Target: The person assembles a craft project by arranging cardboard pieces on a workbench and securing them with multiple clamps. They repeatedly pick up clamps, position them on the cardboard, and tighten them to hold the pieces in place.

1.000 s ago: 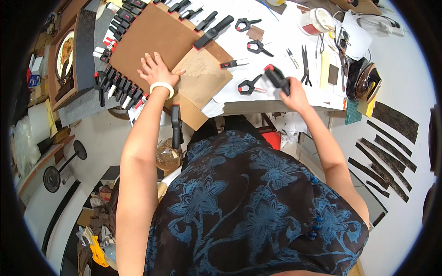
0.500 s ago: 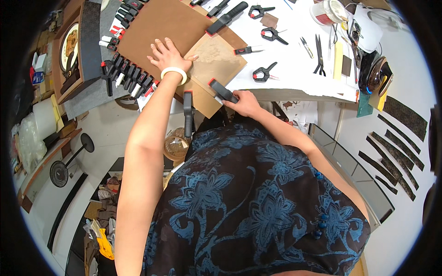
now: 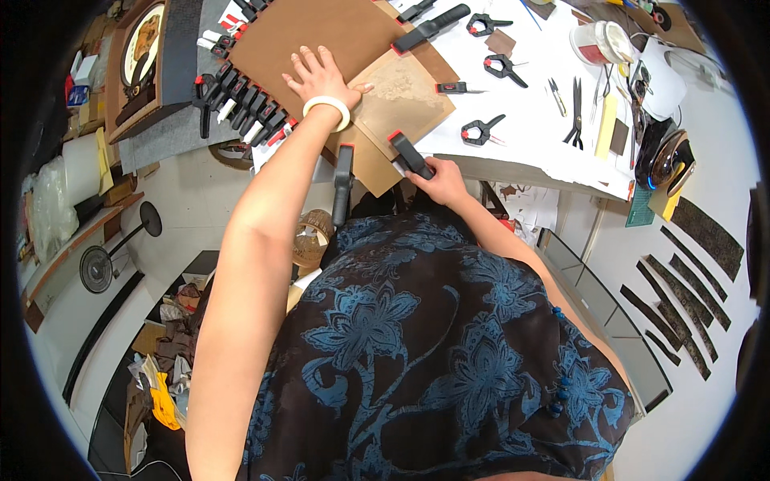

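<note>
My left hand (image 3: 325,85) lies with fingers spread on a large brown leather-like sheet (image 3: 309,30), its thumb over the edge of a tan board (image 3: 401,104). A pale bangle (image 3: 342,108) circles that wrist. My right hand (image 3: 443,183) is closed round the handle end of a black clamp with a red tip (image 3: 411,155), at the board's near right corner. Another black clamp (image 3: 342,186) hangs at the near edge, left of it. A long black clamp (image 3: 429,30) and a smaller clamp (image 3: 451,87) sit on the far and right edges.
A row of black clamps (image 3: 241,104) lines the sheet's left edge. Loose spring clamps (image 3: 484,130) lie on the white table (image 3: 537,136). Farther right are black scissors (image 3: 576,112), a yellow strip (image 3: 607,124) and a white tub (image 3: 597,42). A framed piece (image 3: 144,56) stands at left.
The whole view has shifted, so the table and its things appear slightly further right. Both hands keep their places on the sheet and the clamp.
</note>
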Demonstrator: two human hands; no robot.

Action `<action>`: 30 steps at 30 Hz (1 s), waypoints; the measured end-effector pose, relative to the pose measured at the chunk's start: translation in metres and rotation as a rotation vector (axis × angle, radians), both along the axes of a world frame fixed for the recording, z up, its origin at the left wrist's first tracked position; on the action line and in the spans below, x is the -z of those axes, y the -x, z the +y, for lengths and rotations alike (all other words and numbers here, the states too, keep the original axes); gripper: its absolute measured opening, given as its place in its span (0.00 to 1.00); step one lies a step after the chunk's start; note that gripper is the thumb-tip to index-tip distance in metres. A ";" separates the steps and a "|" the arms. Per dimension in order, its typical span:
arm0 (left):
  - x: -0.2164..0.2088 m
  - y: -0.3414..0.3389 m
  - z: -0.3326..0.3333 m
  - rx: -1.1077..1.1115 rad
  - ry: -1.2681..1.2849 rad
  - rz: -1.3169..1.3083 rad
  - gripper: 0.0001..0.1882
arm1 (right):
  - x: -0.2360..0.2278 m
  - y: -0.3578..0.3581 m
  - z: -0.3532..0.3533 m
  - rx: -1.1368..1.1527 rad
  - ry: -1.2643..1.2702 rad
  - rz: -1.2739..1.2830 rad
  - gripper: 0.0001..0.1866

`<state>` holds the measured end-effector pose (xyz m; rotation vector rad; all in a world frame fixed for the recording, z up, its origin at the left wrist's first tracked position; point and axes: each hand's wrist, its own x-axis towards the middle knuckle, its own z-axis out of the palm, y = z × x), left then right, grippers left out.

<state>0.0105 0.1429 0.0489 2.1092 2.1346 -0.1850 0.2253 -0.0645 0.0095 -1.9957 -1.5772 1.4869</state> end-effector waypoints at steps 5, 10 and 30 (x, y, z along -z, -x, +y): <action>-0.005 -0.003 0.002 -0.016 0.047 0.016 0.66 | 0.008 -0.001 0.005 -0.022 -0.057 -0.015 0.29; -0.005 -0.003 0.000 -0.018 0.058 0.027 0.66 | -0.005 0.004 0.006 -0.099 -0.003 -0.025 0.30; 0.012 0.052 -0.084 -0.736 -0.492 -0.730 0.45 | -0.003 0.017 -0.002 -0.053 0.035 -0.010 0.29</action>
